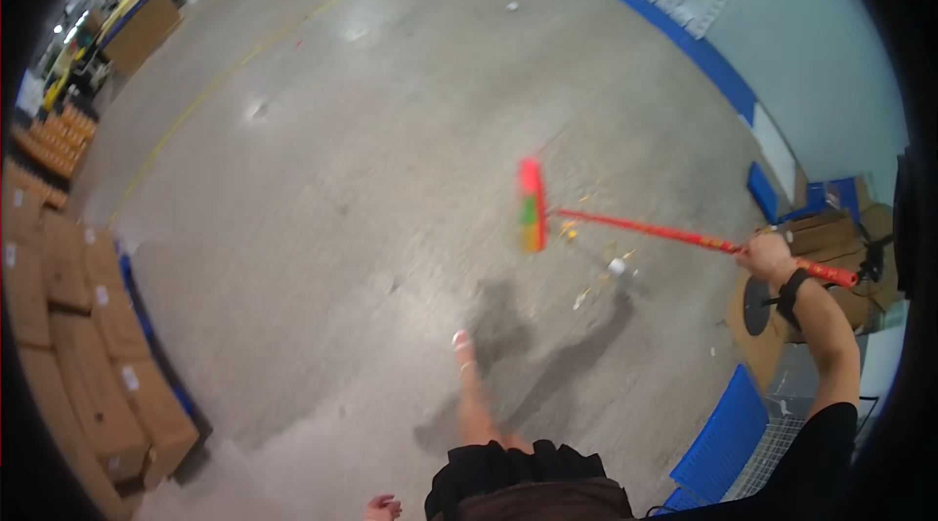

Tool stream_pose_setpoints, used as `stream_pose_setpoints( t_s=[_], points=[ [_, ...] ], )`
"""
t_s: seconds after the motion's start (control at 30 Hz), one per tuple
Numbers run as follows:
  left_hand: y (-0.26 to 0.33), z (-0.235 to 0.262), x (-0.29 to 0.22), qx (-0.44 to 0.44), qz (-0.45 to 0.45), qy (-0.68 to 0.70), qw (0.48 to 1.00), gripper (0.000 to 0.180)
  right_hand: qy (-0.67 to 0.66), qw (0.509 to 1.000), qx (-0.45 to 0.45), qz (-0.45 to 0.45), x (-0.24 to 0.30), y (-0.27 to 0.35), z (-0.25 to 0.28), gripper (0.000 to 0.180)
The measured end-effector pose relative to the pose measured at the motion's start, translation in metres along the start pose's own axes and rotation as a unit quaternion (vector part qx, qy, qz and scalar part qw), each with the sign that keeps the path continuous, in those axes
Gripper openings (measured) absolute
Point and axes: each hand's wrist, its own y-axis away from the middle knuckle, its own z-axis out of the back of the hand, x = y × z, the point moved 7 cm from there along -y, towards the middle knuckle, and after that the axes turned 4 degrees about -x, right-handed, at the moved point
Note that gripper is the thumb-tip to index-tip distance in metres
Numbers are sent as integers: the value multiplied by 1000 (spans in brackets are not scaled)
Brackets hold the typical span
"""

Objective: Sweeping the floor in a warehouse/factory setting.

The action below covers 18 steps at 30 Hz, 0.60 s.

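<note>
Over the gray floor [293,277], a red broom [655,228] is reaching out

The right hand [769,257] is holding its stick, fingers curling around. The left hand [384,507] is hanging low; its fingers I cannot tell. Scraps [618,267] are lying nearby.

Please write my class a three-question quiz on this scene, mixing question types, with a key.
1. Open: What does the right grip hold?
2. True or false: The left grip also holds it.
3. Fill in: The stacked brown boxes with white labels stand on the person's ____ side.

Key:
1. The red handle of a broom.
2. False.
3. Left.
</note>
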Motion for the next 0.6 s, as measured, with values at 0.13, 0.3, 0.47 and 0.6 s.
stream_pose_setpoints(
  t_s=[0.13,0.3,0.47,0.6],
  points=[
    [-8,-35,-102,-1,61,-153,986,36,-77,994,31,74,41,-7,21,34],
    [-42,-52,-199,16,-5,35,999,23,-127,959,59,248,176,-76,42,43],
    [-43,-55,-291,-6,-68,2,998,23,-151,943,31,294,245,-159,0,45],
    [-32,-33,-302,-40,0,-35,999,24,-177,957,57,222,155,-195,-39,46]
  ],
)
